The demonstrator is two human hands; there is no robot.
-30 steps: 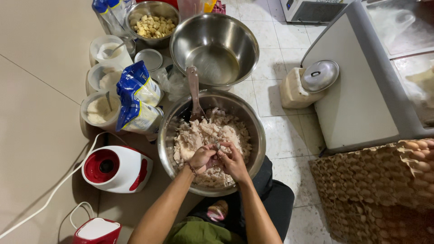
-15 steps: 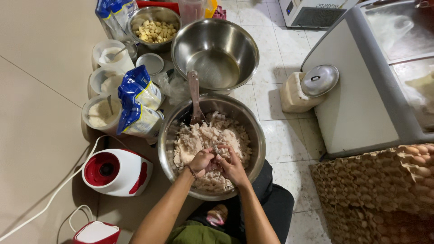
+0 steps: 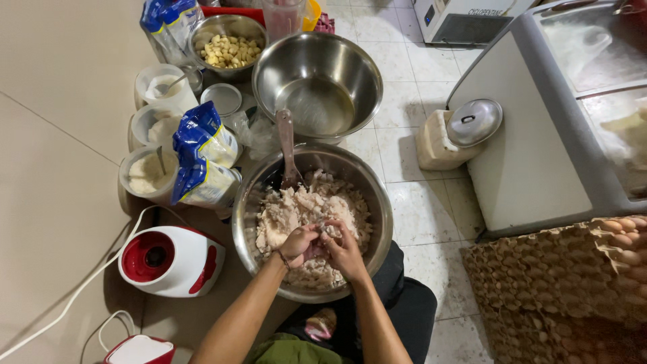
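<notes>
Left hand (image 3: 298,244) and right hand (image 3: 345,248) closed together on lump of pale minced mixture (image 3: 306,214), centre frame, in wide steel bowl (image 3: 377,202). Risk: sticky bits dropping over rim onto dark trousers (image 3: 404,303) below; wooden spoon (image 3: 288,149) sliding in.

I note the large round steel mixing bowl (image 3: 377,202): brushed metal, dull sheen. Its pale lumpy mince mixture (image 3: 303,216) looks wet, coarse. The empty steel bowl (image 3: 317,84) behind gleams smoother. The blue plastic bags (image 3: 202,162) are glossy, crinkled. The white floor tiles (image 3: 418,74) look glazed; the brown egg trays (image 3: 559,283) are rough, matt pulp.
</notes>
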